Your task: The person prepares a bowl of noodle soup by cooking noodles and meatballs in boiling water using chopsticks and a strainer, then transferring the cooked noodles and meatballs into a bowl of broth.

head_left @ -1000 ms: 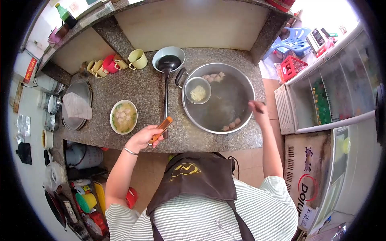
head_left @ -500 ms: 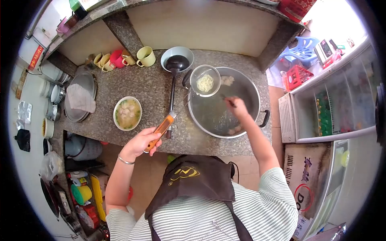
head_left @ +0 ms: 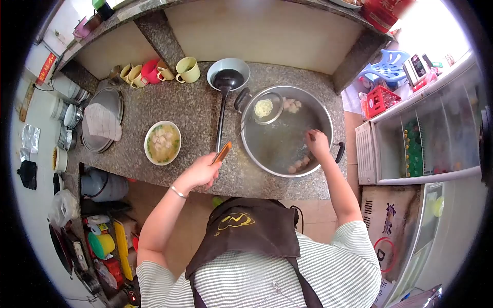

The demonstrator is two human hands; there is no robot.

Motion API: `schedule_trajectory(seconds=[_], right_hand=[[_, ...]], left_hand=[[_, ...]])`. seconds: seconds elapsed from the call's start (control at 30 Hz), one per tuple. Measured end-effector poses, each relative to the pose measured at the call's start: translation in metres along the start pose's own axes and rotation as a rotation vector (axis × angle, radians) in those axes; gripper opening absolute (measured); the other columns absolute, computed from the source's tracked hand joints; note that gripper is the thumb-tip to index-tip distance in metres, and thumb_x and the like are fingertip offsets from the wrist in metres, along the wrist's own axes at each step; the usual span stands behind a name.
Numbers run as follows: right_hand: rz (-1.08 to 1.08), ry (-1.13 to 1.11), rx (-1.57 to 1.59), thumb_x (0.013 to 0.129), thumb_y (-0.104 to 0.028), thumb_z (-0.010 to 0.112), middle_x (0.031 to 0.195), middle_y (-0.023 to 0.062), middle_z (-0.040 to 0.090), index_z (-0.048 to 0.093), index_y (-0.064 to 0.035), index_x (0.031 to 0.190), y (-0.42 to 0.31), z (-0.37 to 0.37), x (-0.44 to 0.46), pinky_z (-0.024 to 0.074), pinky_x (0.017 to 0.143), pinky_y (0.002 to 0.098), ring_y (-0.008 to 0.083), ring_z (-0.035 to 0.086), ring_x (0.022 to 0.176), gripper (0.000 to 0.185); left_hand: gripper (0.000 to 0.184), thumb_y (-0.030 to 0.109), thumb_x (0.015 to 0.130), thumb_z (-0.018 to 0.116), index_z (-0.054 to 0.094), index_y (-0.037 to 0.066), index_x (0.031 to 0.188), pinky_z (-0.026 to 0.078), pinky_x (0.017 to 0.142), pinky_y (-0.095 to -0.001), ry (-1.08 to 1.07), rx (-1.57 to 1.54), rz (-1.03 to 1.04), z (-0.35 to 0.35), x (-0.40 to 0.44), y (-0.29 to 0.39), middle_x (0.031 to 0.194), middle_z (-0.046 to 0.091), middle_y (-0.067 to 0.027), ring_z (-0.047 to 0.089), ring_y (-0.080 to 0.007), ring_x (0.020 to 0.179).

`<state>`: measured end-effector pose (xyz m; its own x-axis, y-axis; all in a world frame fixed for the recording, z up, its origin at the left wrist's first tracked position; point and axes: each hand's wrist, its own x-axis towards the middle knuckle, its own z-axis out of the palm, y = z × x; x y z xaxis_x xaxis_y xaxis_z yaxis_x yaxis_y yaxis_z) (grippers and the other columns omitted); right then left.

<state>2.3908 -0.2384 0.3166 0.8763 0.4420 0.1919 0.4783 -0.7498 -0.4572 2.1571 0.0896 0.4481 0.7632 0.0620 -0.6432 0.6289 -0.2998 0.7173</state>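
Note:
My left hand [head_left: 201,170] is closed round the orange handle of a mesh strainer [head_left: 273,117]. The strainer's basket sits at the upper left of a large metal pot [head_left: 247,149], with pale noodles [head_left: 263,108] in it. Over the right side of the pot, my right hand [head_left: 318,145] has its fingers pinched together; a small dark bit shows at the fingertips, too small to name. Pale meatball-like lumps [head_left: 299,165] float in the cloudy liquid below that hand, and more lie at the pot's far side.
Left of the pot, a long-handled black ladle [head_left: 222,118] rests in a grey bowl [head_left: 211,77]. A white bowl [head_left: 163,162] of soup with lumps and greens stands on the counter. Several mugs [head_left: 188,71] line the back; round lids [head_left: 119,102] lie at left. A glass-fronted cooler [head_left: 436,138] stands right.
The strainer basket has dropped lower into the pot, and its handle has tilted. My right hand has shifted right and slightly down, away from the pot's middle.

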Motion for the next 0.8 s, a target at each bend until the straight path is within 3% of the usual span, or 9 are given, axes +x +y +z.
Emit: schedule_trajectory(seconds=[0.07,0.1,0.13,0.17,0.27,0.4,0.47,0.53,0.8], right_hand=[[0.148,-0.100,0.063,0.082,-0.013,0.057,0.077,0.0162,0.064,0.064,-0.0003,0.082,0.006,-0.009,-0.015,0.0495,0.061,0.0335,0.0266,0.063,0.068,0.015],[0.146,-0.103,0.060,0.082,-0.013,0.057,0.077,0.0162,0.064,0.064,-0.0003,0.082,0.014,-0.008,-0.025,0.0495,0.061,0.0335,0.0266,0.063,0.068,0.015],[0.226,-0.120,0.317,0.084,-0.016,0.057,0.078,0.0140,0.064,0.064,0.0005,0.086,0.028,0.002,-0.036,0.0501,0.061,0.0313,0.0233,0.063,0.069,0.018],[0.305,-0.136,0.573,0.086,-0.018,0.056,0.079,0.0117,0.064,0.063,0.0012,0.090,0.036,0.006,-0.046,0.0508,0.061,0.0291,0.0200,0.063,0.070,0.021],[0.556,0.018,1.127,0.089,-0.019,0.053,0.088,0.0118,0.063,0.061,0.0033,0.099,0.025,-0.008,-0.075,0.0516,0.071,0.0284,0.0187,0.062,0.078,0.026],[0.542,0.237,1.105,0.090,-0.021,0.051,0.091,0.0133,0.063,0.059,0.0045,0.102,-0.018,-0.049,-0.095,0.0520,0.076,0.0302,0.0199,0.063,0.081,0.029],[0.514,0.211,1.085,0.091,-0.019,0.051,0.091,0.0137,0.063,0.059,0.0049,0.101,-0.014,-0.061,-0.100,0.0519,0.076,0.0304,0.0199,0.063,0.082,0.028],[0.408,0.190,0.998,0.090,-0.016,0.051,0.091,0.0141,0.063,0.060,0.0052,0.100,-0.017,-0.074,-0.102,0.0522,0.076,0.0304,0.0199,0.063,0.082,0.025],[0.339,0.255,0.754,0.088,-0.011,0.054,0.084,0.0108,0.066,0.064,0.0039,0.093,-0.051,-0.123,-0.102,0.0494,0.072,0.0255,0.0149,0.063,0.078,0.019]], left_hand=[[0.016,0.018,0.089,0.045,0.047,0.002,0.092,0.043,0.040,-0.0310,0.047,0.132,0.026,0.012,0.020,-0.005,0.064,0.055,-0.0068,0.054,-0.0168,0.044],[0.017,0.015,0.087,0.044,0.048,0.000,0.094,0.046,0.045,-0.0358,0.186,0.532,0.142,0.019,0.038,-0.020,0.067,0.058,-0.0111,0.057,-0.0227,0.050],[0.019,0.013,0.085,0.044,0.049,-0.002,0.095,0.048,0.050,-0.0407,0.328,0.930,0.260,0.025,0.048,-0.027,0.069,0.061,-0.0154,0.061,-0.0285,0.055],[0.027,0.009,0.080,0.042,0.050,-0.006,0.101,0.050,0.060,-0.0460,0.293,0.951,0.193,0.029,0.037,-0.004,0.074,0.063,-0.0213,0.062,-0.0362,0.066],[0.030,0.008,0.080,0.041,0.049,-0.008,0.104,0.050,0.060,-0.0445,0.274,1.058,0.238,0.039,0.036,0.000,0.072,0.062,-0.0208,0.063,-0.0347,0.067],[0.028,0.007,0.077,0.044,0.053,-0.009,0.098,0.052,0.058,-0.0407,0.210,1.050,0.283,0.033,0.046,-0.004,0.069,0.062,-0.0226,0.064,-0.0334,0.062],[0.023,0.011,0.083,0.042,0.051,-0.008,0.093,0.051,0.055,-0.0395,-0.225,0.654,-0.035,0.013,0.046,0.019,0.071,0.062,-0.0196,0.062,-0.0300,0.053],[0.023,0.017,0.088,0.043,0.048,-0.005,0.084,0.047,0.041,-0.0318,-0.210,0.319,-0.113,0.000,0.048,0.011,0.063,0.055,-0.0092,0.056,-0.0173,0.045],[0.016,0.019,0.089,0.049,0.050,0.003,0.084,0.040,0.038,-0.0253,-0.352,-0.468,-0.117,-0.024,0.027,-0.036,0.067,0.055,-0.0049,0.047,-0.0103,0.042]])
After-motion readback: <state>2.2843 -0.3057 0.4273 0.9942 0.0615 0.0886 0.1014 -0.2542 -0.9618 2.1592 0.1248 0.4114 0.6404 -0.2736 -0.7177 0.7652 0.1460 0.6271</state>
